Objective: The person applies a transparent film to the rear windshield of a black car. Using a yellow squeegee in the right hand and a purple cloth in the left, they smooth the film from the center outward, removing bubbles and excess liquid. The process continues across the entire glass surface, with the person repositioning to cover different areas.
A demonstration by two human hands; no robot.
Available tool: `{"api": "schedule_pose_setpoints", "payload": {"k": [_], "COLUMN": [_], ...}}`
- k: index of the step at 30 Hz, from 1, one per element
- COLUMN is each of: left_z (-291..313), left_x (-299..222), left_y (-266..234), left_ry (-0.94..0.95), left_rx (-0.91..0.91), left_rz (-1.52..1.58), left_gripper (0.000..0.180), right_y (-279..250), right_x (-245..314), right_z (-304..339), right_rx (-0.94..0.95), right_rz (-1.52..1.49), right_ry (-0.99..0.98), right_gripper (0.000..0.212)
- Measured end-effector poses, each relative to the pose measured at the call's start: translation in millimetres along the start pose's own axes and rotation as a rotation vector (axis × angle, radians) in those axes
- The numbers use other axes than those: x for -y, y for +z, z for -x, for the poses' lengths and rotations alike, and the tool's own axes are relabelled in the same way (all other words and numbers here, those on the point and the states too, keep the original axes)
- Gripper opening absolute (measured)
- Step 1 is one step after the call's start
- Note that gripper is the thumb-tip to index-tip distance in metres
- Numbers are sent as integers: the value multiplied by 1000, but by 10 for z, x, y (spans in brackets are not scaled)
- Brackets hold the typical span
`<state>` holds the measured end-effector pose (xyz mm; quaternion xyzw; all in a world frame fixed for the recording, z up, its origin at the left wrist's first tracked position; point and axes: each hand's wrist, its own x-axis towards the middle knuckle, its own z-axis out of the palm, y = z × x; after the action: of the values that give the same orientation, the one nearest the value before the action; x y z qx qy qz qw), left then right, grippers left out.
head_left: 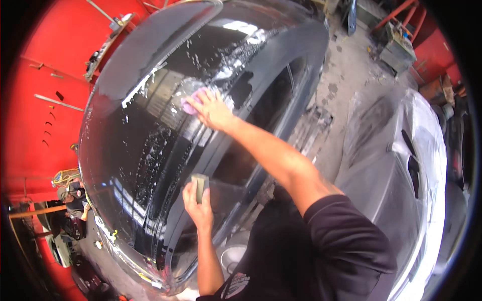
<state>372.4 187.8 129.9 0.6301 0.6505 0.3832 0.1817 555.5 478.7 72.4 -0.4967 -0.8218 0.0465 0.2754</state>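
Stretched out over the wet black car roof (165, 120), my right hand (215, 111) presses a pinkish-purple sponge (189, 107) onto the surface beside a patch of suds. Its fingers lie over the sponge and cover part of it. My left hand (197, 203) is lower and nearer to me, above the car's side by the door windows. Between its thumb and fingers it grips a small beige and grey sanding block (201, 184), held upright. White foam (238, 60) and water drops run along the roof edge near the side windows (273, 113).
A second car (376, 180), partly wrapped in pale plastic sheeting, stands close on my right. Another person (75, 198) is at the car's far left end. A red wall (45, 120) with a shelf (108, 45) lies beyond the roof. A grey metal cabinet (396, 52) stands far right.
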Motion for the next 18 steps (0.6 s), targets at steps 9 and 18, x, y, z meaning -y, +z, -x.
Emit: {"api": "schedule_pose_setpoints", "payload": {"k": [9,18], "left_z": [-185,-1198], "left_x": [277,-496], "left_y": [-137,406], "left_ry": [1,187], "left_rx": [19,63], "left_rz": [-67,-142], "left_gripper": [54,50], "right_y": [-217,-173], "right_x": [-879,-1127], "right_z": [111,22], "right_rx": [-50,-67], "right_rz": [92,11], "right_ry": [212,138], "right_gripper": [65,66]}}
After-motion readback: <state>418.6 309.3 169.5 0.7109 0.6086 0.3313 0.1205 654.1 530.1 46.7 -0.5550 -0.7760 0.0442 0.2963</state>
